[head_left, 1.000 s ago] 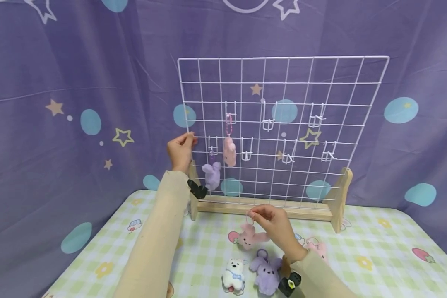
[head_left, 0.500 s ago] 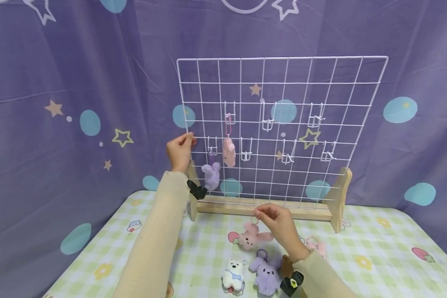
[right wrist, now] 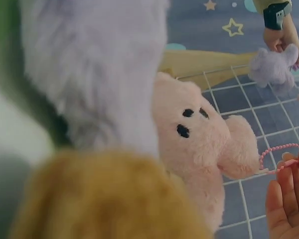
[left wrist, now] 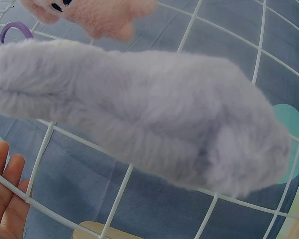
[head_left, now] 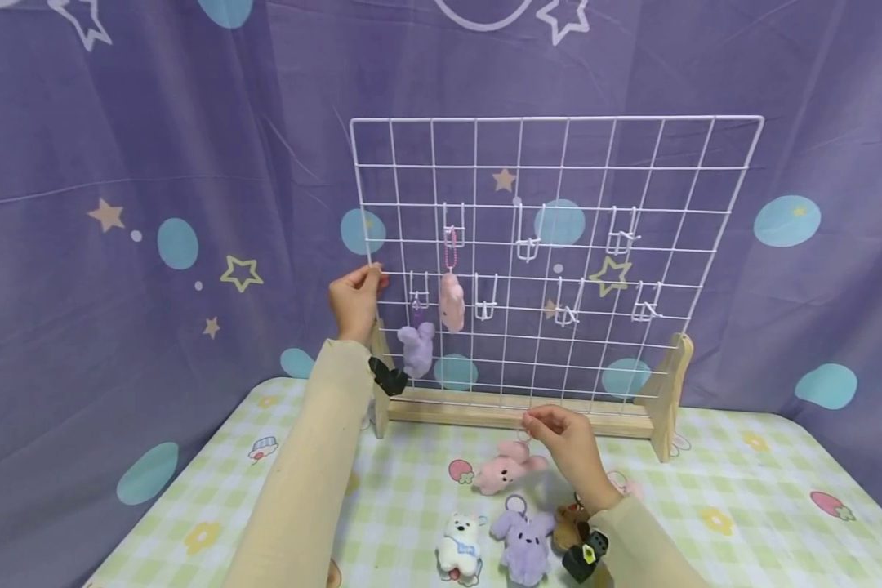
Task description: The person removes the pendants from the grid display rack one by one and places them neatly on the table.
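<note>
Left grip [head_left: 355,302], raised, holds wire rack [head_left: 559,119]; right grip [head_left: 569,447], low, pinches pink bead chain [right wrist: 277,148]

From the person's side, a white wire grid panel [head_left: 559,118] in a pale wooden stand [head_left: 448,408] stands at twelve o'clock on a green-and-white checked cloth [head_left: 397,490], with a purple patterned fabric curtain [head_left: 191,106] behind it. The bare left hand [head_left: 356,300] is at the panel's nine-o'clock edge. Just inside, toward eight, hangs a lilac plush pendant [head_left: 416,351]; at its one o'clock hangs a pink plush pendant [head_left: 452,304]. Before the stand, the bare right hand [head_left: 569,445] has a floppy pink plush toy [head_left: 503,472] at its eight o'clock. Nearer me, a lilac plush toy [head_left: 525,549] lies on the cloth, a white plush bear [head_left: 460,545] at its nine o'clock, a brown plush toy [head_left: 567,529] at its two.
</note>
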Tool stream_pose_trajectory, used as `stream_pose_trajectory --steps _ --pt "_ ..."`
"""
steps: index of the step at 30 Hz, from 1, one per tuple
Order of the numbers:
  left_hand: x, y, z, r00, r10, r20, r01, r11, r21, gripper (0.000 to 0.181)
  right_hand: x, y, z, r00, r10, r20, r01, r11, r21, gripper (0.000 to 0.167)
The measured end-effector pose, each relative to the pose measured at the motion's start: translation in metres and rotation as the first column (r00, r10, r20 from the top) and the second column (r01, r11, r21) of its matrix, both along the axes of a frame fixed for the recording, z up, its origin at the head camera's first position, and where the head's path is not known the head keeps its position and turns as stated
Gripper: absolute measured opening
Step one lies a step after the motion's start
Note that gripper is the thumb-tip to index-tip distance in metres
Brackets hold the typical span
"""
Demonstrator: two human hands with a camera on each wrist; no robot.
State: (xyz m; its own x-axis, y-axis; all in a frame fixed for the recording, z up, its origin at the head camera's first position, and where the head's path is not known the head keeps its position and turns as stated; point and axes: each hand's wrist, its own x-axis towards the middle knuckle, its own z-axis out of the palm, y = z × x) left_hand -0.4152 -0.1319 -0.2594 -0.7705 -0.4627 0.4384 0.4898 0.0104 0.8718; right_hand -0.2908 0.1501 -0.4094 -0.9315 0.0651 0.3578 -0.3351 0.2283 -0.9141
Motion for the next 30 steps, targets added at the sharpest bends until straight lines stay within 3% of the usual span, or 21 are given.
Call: stream_pose_trajectory --steps 17,30 --pt "-0.001 -0.001 -0.002 0.999 0.017 -0.029 -0.017 1.0 -0.017 0.021 -0.004 0.013 -0.011 0.99 -0.056 0.131 0.05 0.998 0.049 0.024" --pt "0.001 0.0 0.0 1.0 0.007 -0.022 -0.007 1.0 0.002 0.02 -0.004 0.021 -0.015 0.98 -0.108 0.166 0.089 0.989 0.119 0.013"
